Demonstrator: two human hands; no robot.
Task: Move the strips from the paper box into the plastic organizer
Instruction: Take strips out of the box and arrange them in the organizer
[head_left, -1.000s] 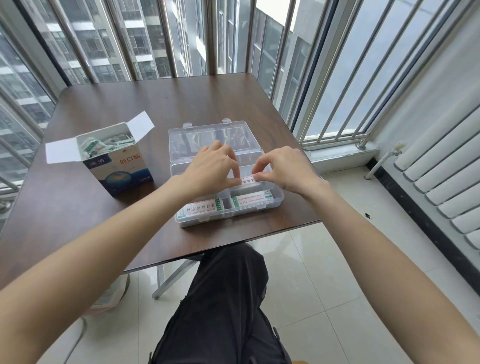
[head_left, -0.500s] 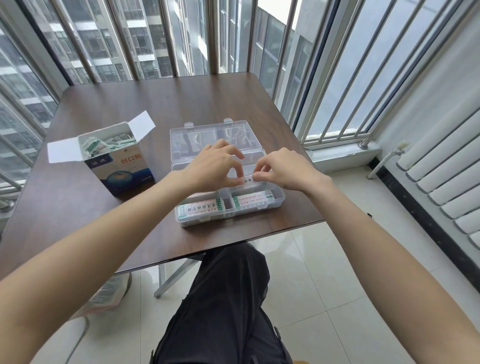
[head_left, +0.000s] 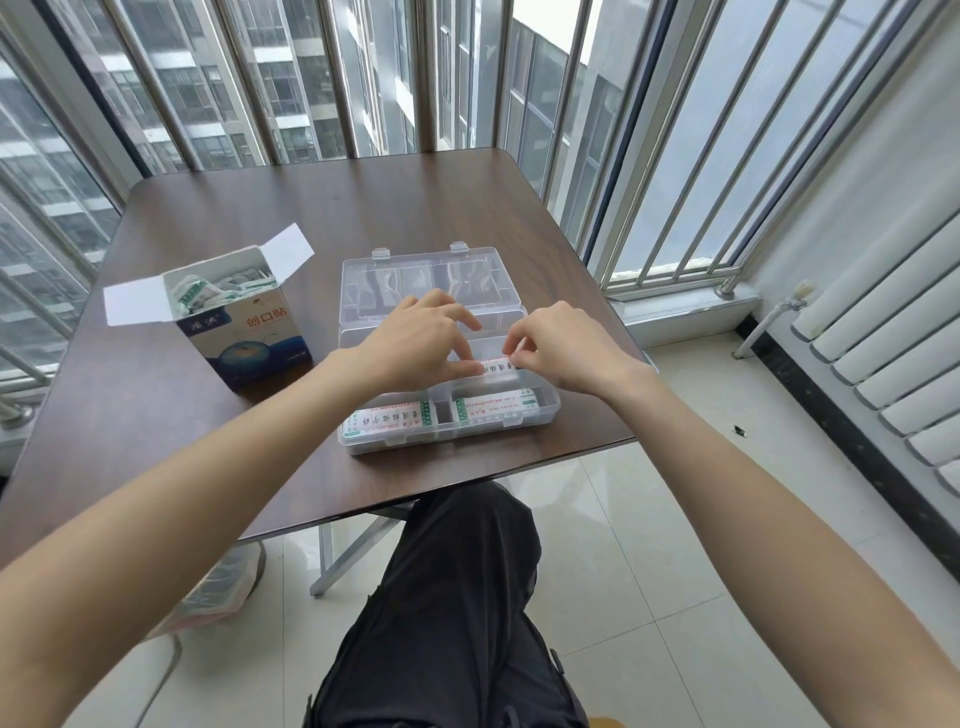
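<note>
Over the plastic organizer (head_left: 540, 410) my left hand (head_left: 415, 343) and right hand (head_left: 558, 345) pinch one strip (head_left: 494, 365) by its ends above a far compartment. Two near compartments hold strips; the paper box (head_left: 244, 332), far left, looks well stocked.

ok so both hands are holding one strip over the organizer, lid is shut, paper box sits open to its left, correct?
Not quite: the lid is open, folded back behind the plastic organizer, as the head view shows. The rest holds: left hand and right hand pinch one strip over it, paper box open to the left.
</note>
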